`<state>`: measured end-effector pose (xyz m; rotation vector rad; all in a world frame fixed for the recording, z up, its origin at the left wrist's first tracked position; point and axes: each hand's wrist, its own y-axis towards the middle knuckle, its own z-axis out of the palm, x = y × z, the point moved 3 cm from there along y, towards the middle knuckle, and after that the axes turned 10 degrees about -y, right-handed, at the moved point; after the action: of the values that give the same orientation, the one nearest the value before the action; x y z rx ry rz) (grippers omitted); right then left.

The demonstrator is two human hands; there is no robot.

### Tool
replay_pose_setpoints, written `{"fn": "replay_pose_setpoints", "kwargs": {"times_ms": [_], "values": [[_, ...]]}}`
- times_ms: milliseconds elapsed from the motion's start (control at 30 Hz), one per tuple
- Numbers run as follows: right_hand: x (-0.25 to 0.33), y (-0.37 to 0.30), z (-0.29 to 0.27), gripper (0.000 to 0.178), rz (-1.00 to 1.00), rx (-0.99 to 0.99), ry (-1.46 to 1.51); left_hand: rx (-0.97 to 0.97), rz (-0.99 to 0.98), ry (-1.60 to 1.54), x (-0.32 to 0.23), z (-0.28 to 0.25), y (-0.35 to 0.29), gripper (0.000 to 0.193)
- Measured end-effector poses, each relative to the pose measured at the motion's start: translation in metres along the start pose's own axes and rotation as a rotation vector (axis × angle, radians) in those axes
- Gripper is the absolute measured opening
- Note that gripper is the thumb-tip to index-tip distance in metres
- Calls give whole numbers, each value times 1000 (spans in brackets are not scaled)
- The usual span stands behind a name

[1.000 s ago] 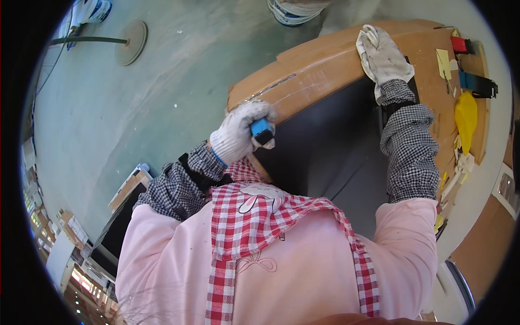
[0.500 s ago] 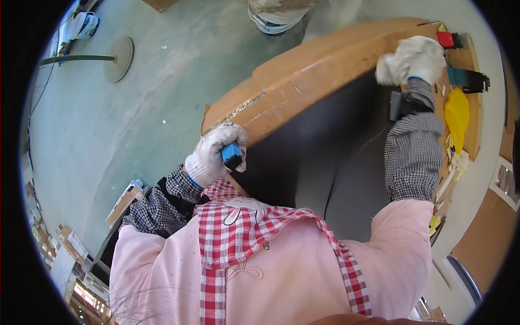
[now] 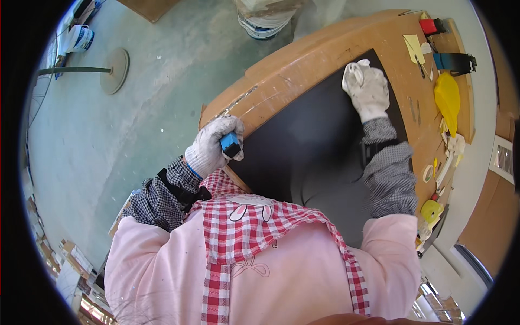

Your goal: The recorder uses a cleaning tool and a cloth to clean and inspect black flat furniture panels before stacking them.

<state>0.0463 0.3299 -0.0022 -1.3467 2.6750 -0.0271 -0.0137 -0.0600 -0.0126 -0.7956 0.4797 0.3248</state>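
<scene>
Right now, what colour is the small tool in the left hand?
Blue with a black end; the small tool shows best in the head view, gripped by the gloved left hand.

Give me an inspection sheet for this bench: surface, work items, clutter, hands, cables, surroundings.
Surface: brown workbench, bare along its far edge.
Work items: black sheet lying flat on the bench; blue block tool at its left edge.
Clutter: yellow pieces, red item, blue and black item and a tape roll along the right side.
Hands: left hand, gloved, grips the blue tool; right hand, gloved, presses on the sheet.
Cables: thin cable on the floor, far left.
Surroundings: green floor, white bucket, round stand base.
</scene>
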Motion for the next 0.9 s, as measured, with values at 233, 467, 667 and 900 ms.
{"fn": "replay_pose_setpoints", "kwargs": {"times_ms": [233, 467, 667, 900], "values": [[31, 39, -20, 48, 17, 151, -184, 62, 120, 245, 2, -8, 1, 27], [1, 54, -27, 32, 29, 71, 131, 9, 0, -10, 3, -1, -1, 30], [86, -42, -42, 29, -292, 211, 57, -80, -28, -166, 10, -11, -2, 29], [-4, 48, -8, 33, -237, -73, -380, 29, -10, -92, 5, -1, 5, 29]]}}
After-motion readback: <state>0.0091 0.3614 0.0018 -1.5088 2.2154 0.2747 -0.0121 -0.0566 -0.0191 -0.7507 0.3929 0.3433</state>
